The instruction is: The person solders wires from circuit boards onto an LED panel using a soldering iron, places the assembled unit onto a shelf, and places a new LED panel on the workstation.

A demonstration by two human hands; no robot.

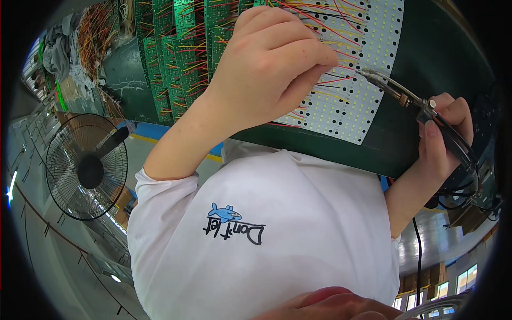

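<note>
Left fingers pinching wires, right hand gripping soldering iron

Brown cardboard boxes near windows

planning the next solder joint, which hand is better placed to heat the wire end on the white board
Right, probably. The right hand grips the soldering iron, its tip already at the white LED board. The left hand is closed on wires there, holding them.
</note>
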